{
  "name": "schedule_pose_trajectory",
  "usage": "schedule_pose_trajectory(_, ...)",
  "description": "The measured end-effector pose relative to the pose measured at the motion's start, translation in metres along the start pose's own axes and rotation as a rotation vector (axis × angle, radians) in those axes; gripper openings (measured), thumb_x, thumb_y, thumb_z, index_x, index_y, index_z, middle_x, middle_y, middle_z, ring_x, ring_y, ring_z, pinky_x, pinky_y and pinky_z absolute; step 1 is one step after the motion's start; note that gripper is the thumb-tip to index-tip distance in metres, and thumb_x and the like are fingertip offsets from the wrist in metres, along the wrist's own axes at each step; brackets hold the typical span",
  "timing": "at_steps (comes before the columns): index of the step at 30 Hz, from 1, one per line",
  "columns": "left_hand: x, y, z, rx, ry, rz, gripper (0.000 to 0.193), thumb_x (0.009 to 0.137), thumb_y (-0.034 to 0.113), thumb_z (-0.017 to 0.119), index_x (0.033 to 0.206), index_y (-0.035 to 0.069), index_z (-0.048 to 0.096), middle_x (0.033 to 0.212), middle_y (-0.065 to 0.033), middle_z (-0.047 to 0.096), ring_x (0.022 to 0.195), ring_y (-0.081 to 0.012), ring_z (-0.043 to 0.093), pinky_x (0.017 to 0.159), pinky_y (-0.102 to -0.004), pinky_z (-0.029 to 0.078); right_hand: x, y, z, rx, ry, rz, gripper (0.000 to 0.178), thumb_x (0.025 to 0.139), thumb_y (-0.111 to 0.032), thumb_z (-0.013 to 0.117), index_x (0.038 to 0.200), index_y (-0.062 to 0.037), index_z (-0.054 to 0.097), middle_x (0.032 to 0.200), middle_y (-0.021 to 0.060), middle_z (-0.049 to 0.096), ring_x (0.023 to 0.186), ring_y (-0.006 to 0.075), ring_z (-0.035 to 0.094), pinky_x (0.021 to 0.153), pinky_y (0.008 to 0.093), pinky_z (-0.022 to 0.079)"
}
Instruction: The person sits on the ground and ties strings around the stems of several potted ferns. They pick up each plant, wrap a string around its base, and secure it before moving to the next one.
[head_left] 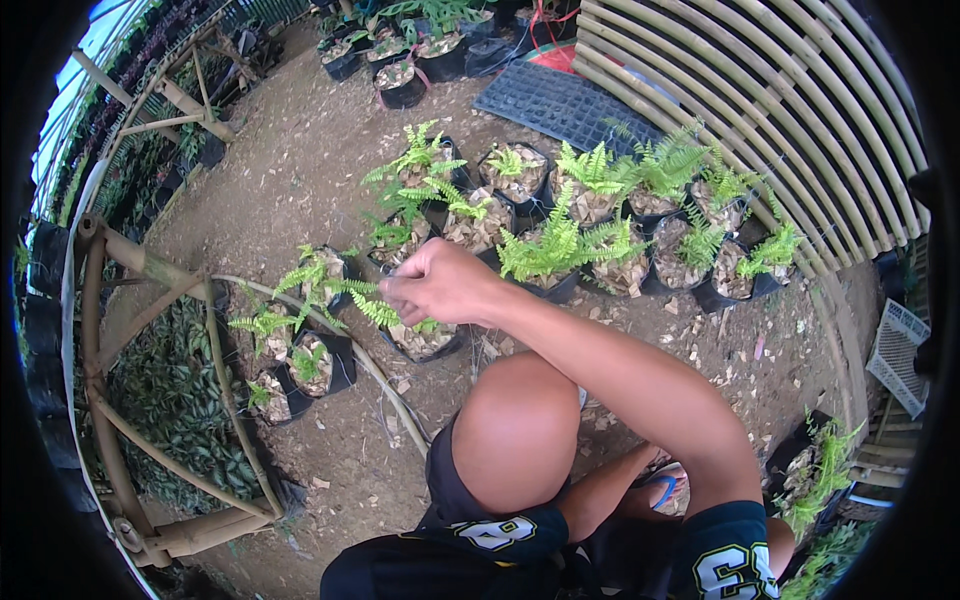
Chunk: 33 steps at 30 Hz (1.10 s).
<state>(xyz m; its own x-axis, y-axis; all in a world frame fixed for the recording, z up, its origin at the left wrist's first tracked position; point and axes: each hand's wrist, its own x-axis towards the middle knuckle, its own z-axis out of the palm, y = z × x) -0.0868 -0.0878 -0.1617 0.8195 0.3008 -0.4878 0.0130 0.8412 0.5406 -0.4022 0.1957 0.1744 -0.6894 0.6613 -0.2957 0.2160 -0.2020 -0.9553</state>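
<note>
My right arm reaches across to the left over my bent knee. My right hand (435, 285) is closed, its fingertips curled together above a small fern in a black grow bag (432, 347). What the fingers hold, if anything, I cannot make out. Light green fronds (375, 308) of that fern stick out beside the fingertips. My left forearm (608, 492) passes low toward the right, and its hand is hidden behind my right arm. Just beyond my right hand stand several more ferns (560, 247) in black bags filled with pale chips.
Smaller bagged ferns (310, 365) stand at the left beside a bamboo frame (100, 330). A black seedling tray (560, 105) lies at the back near a curved bamboo slat bench (750, 110). A white plastic crate (898, 355) is at the right. Potted plants (403, 85) stand far back.
</note>
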Motion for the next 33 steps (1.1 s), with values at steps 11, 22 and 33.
schedule_pose_trajectory(11,-0.01,-0.006,0.001,0.03,-0.017,-0.002,0.043,0.101,0.043,0.058,0.124,0.008,0.067,0.122,-0.006,0.07,0.101,-0.0194,0.066,0.09,-0.0318,0.05,0.03,0.085,-0.001,0.148,-0.376,0.029,0.039,0.101,-0.029,0.069,0.134,-0.0088,0.068,0.125,0.0085,0.068,0.108,0.018,0.066,0.086,0.034,0.058)
schedule_pose_trajectory(22,-0.033,-0.015,0.003,0.066,-0.006,-0.008,0.042,0.101,0.041,0.059,0.124,0.007,0.067,0.121,-0.0067,0.071,0.102,-0.0191,0.067,0.091,-0.0321,0.05,-0.01,0.248,-0.004,-0.847,-0.136,-0.071,0.035,0.09,-0.028,0.07,0.124,-0.0211,0.074,0.161,0.0083,0.043,0.144,0.0356,0.045,0.103,0.044,0.053)
schedule_pose_trajectory(33,-0.04,-0.007,0.005,0.104,0.008,0.029,0.041,0.101,0.039,0.061,0.124,0.005,0.067,0.12,-0.0074,0.071,0.102,-0.0188,0.067,0.092,-0.0324,0.05,-0.061,0.338,0.012,-0.997,-0.085,-0.021,0.028,0.087,-0.015,0.063,0.112,-0.0151,0.075,0.131,0.0054,0.064,0.139,0.0298,0.047,0.113,0.0428,0.045)
